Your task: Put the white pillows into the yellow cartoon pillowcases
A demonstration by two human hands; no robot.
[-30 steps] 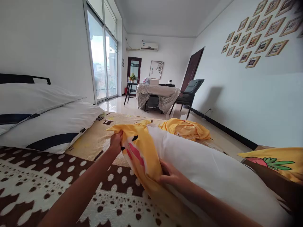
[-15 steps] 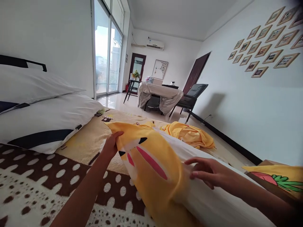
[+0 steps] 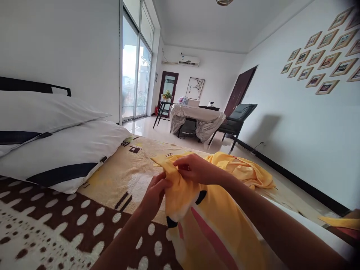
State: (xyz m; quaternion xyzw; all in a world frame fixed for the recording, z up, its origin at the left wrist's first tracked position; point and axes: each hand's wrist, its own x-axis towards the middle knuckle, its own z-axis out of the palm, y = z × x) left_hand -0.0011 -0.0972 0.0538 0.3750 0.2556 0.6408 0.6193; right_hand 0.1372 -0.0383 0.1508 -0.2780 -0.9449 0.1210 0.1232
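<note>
A yellow cloth (image 3: 239, 210) with pink and black shapes stretches over the bed toward me, with white material beneath part of it. My left hand (image 3: 156, 193) is closed on the cloth's left edge near its far corner. Just to the right, my right hand (image 3: 192, 168) pinches the same cloth close to that corner. The corner between the hands is bunched. Beyond my right forearm lies a crumpled yellow cloth (image 3: 247, 170). A patterned blanket (image 3: 126, 191) in beige, brown and white spreads under everything.
White pillows (image 3: 75, 150) with dark bands are stacked at the left. At the lower right edge is another yellow cloth (image 3: 340, 222). Past the bed stand a covered table (image 3: 197, 110) and a dark chair (image 3: 239, 118).
My right hand has moved up and left onto the cloth, beside my left hand. The far corner is now bunched between them. The view has shifted slightly left.
</note>
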